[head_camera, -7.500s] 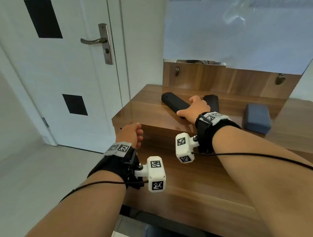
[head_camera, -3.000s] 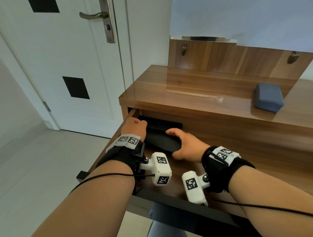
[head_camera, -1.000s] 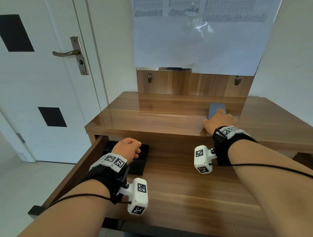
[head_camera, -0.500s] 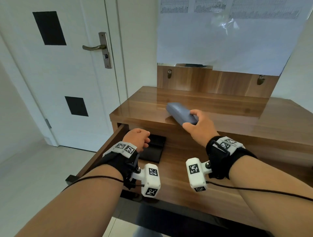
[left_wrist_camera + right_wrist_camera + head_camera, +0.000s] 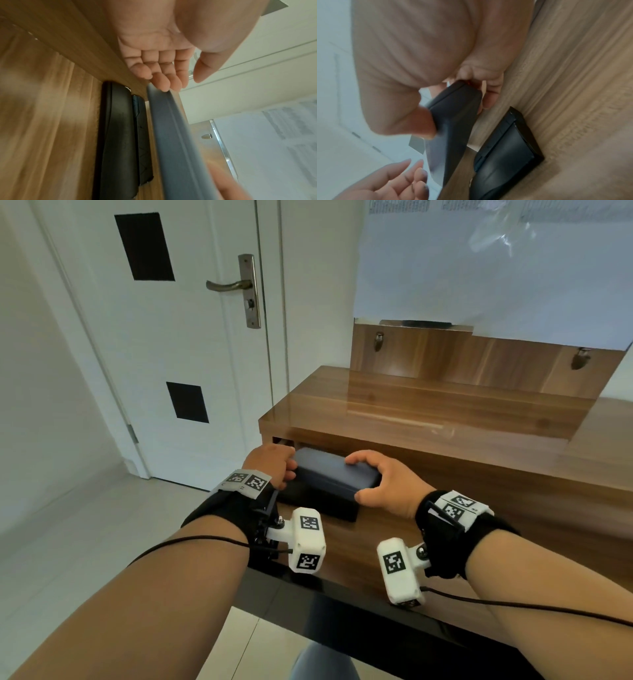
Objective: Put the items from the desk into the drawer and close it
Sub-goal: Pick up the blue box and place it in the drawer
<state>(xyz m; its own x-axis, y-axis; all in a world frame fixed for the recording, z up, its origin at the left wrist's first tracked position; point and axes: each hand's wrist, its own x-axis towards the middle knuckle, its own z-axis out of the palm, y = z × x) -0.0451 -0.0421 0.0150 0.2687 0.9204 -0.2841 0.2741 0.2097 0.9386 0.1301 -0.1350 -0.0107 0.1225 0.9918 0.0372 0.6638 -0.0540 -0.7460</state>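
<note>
Overhead, from the head camera, the right hand (image 5: 383, 484) is gripping the blue-grey case (image 5: 334, 475) at its right end, fingers curled over the far edge and thumb against the near edge. That case is hovering inside the open drawer (image 5: 363, 542), above the black cases (image 5: 318, 505) lying at the drawer's back left corner, just under the front lip of the desk (image 5: 428, 412). The left hand (image 5: 272, 465) is sitting at the left end of the blue-grey case, its fingers bent loosely against it and closing round nothing. To the left of the desk a white door (image 5: 171, 337) with a metal handle is standing shut.

Next, in the left wrist view, the left hand (image 5: 159, 54) is showing a relaxed palm, fingers together and slightly bent, their tips (image 5: 164, 82) touching the end of the blue-grey case (image 5: 173, 135). Two black cases (image 5: 118, 135) are lying side by side on the drawer floor (image 5: 42, 121) beside it.

Finally, in the right wrist view, blurred, the right hand (image 5: 436, 74) is pinching the blue-grey case (image 5: 453, 115) between thumb and fingers. The case is tilting above the drawer floor (image 5: 573, 67), with a black case (image 5: 505, 155) below it. The left hand (image 5: 388, 182) is reaching toward the case's far end with its fingers loosely extended.
</note>
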